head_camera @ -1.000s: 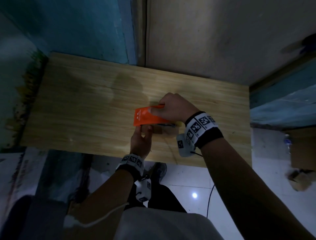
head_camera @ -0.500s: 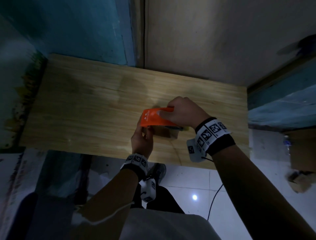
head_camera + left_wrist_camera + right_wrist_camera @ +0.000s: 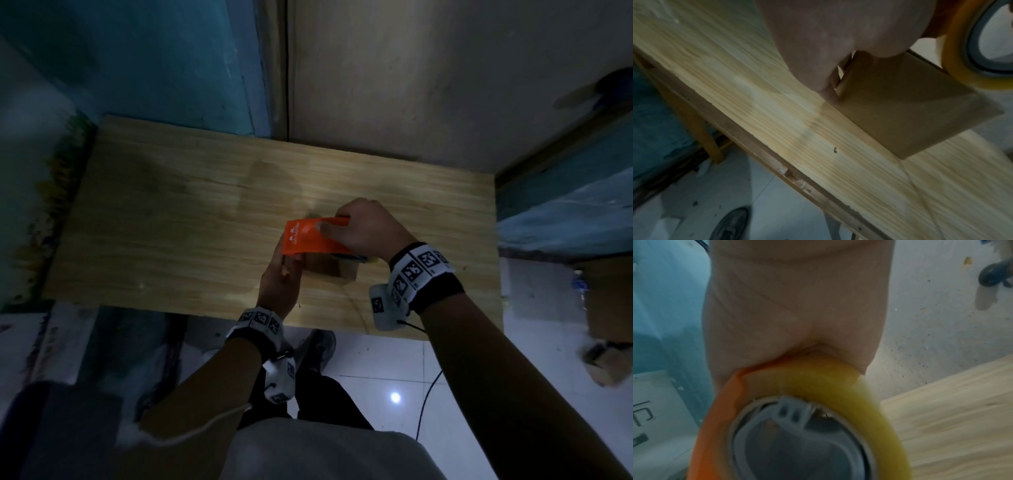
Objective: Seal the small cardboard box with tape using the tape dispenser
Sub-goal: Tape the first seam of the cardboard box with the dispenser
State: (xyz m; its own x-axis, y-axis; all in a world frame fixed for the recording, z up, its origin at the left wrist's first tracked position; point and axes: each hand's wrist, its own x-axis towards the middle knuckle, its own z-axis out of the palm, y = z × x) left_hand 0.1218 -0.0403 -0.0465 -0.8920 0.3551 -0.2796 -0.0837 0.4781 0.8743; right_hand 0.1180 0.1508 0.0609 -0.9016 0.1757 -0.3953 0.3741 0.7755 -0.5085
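A small brown cardboard box (image 3: 330, 269) (image 3: 900, 110) rests on the wooden table (image 3: 171, 222), near its front edge. My left hand (image 3: 281, 274) (image 3: 838, 40) holds the box's left side, fingers down against it. An orange tape dispenser (image 3: 308, 236) with a yellowish tape roll (image 3: 838, 386) (image 3: 953, 48) sits on top of the box. My right hand (image 3: 363, 229) (image 3: 793, 313) grips the dispenser from above, thumb on its orange side. The box's top is mostly hidden under the dispenser.
The table (image 3: 838, 162) stands against a beige wall (image 3: 411, 85) and a teal wall (image 3: 137, 61). White floor tiles (image 3: 376, 370) and my shoe (image 3: 729, 225) lie below the front edge. A cardboard carton (image 3: 609, 301) stands at the far right.
The dispenser and my right hand have slid to the right along the box top, then eased back a little. My left hand stays on the box's left side.
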